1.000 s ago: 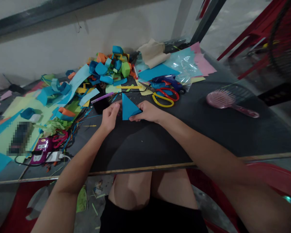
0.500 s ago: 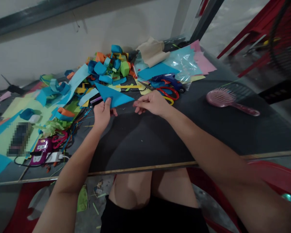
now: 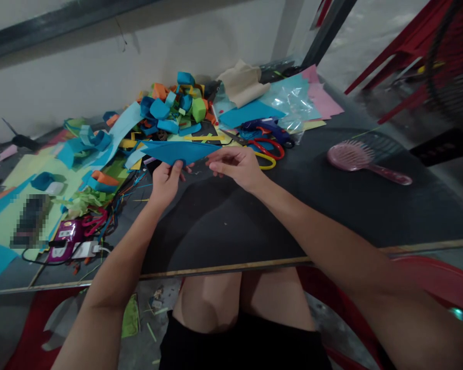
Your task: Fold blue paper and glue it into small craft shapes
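A pointed piece of blue paper is pinched by my left hand, its thumb on the near edge and the other fingers partly hidden beneath. The paper is seen at a flat slant. At its right tip, my right hand has its fingers curled, with a gap between thumb and forefinger. The tip meets or passes behind that forefinger; which one I cannot tell. Just beyond the right hand lie scissors with red and yellow handles. Behind them is a dark blue glue-gun-shaped tool.
Folded paper pieces in several colours are heaped against the wall. Paper sheets and a clear plastic bag lie at the back right. A pink hairbrush is on the right, by a fan. Cables and a purple device sit at left.
The blue paper has tilted from an upright triangle to a flatter, narrower view. My left hand has turned slightly, and my right hand has moved slightly left, its thumb and forefinger further apart.
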The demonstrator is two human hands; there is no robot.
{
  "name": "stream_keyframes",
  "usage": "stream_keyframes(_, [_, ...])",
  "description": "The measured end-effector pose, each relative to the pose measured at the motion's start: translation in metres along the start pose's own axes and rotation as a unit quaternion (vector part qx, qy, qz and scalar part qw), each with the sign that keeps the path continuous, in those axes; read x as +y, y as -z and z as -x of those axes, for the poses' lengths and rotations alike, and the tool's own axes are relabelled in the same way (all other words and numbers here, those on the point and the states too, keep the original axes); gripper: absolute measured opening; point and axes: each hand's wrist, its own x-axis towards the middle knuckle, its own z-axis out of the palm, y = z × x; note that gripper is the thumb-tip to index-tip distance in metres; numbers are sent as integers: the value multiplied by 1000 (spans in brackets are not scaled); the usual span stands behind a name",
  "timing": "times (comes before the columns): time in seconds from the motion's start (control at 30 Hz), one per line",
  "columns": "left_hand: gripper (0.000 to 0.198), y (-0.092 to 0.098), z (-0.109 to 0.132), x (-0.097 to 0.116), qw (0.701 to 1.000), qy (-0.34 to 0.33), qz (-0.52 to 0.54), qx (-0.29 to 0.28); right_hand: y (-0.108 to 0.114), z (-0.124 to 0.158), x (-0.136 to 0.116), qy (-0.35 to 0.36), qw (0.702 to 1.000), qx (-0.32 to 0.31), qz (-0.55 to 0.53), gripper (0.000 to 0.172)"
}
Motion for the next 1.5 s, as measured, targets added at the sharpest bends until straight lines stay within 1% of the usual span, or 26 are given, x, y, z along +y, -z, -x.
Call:
stream_keyframes(0.03, [52,0,0,-2,1000,2,-3,-16,1,-1,0,0,1000,16,10,30])
stream_keyframes(0.1, [50,-1,0,-5,999,10,0,-40,3,-3,3,-7,999,45,23,34])
stream_keyframes(0.17, [48,-1,0,-9,998,25,5,-49,6,-6,7,-25,998,60,23,40])
stream_keyframes(0.23, [43,0,0,-14,999,36,5,-40,9,-8,13,-49,997,58,14,44])
stream_keyframes(0.3, [36,1,0,-21,999,36,5,-28,11,-9,18,-72,996,44,-12,48])
stream_keyframes(0.37, [38,0,-1,-29,998,38,21,-36,13,-8,23,-94,994,19,-46,54])
stream_keyframes(0.4, [39,-1,-1,-33,997,51,36,-47,13,-8,25,-104,993,6,-60,58])
stream_keyframes(0.47, [34,-3,-2,-42,991,93,62,-70,13,-7,28,-125,989,-23,-71,67])
stream_keyframes(0.5, [31,-4,-3,-46,989,112,68,-75,12,-7,29,-133,988,-35,-68,71])
stream_keyframes(0.57, [32,-7,-4,-52,985,133,75,-79,11,-6,31,-141,987,-51,-53,74])
stream_keyframes(0.63, [32,-8,-4,-53,985,140,69,-72,8,-5,34,-145,988,-49,-12,69])
stream_keyframes(0.7, [30,-8,-5,-51,986,146,46,-59,5,-5,36,-153,987,-33,48,60])
stream_keyframes(0.77, [29,-9,-4,-47,987,155,21,-40,3,-5,37,-168,981,-34,92,50])
stream_keyframes(0.87, [23,-12,-3,-39,985,169,9,-22,3,-5,35,-179,978,-71,83,44])
stream_keyframes(0.93, [19,-13,-2,-35,986,168,7,-19,4,-5,32,-176,977,-99,71,47])
stream_keyframes(1.0, [17,-14,-1,-33,986,163,1,-21,7,-5,28,-163,973,-131,97,49])
stream_keyframes(1.13, [17,-14,0,-33,986,159,-11,-37,11,-4,22,-124,949,-214,195,54])
stream_keyframes(1.23, [18,-13,1,-32,986,155,-25,-54,9,-1,18,-107,930,-250,248,63])
stream_keyframes(1.3, [19,-13,1,-32,986,139,-47,-73,3,3,14,-80,908,-264,316,73])
stream_keyframes(1.33, [19,-13,1,-33,987,125,-60,-79,-1,6,12,-60,891,-273,358,80])
stream_keyframes(1.43, [20,-12,1,-35,990,87,-78,-85,-15,15,6,6,849,-261,459,101])
stream_keyframes(1.47, [22,-12,1,-37,990,86,-71,-84,-18,17,5,15,841,-261,474,102])
stream_keyframes(1.5, [25,-12,2,-38,991,92,-58,-83,-20,18,4,14,837,-263,479,99])
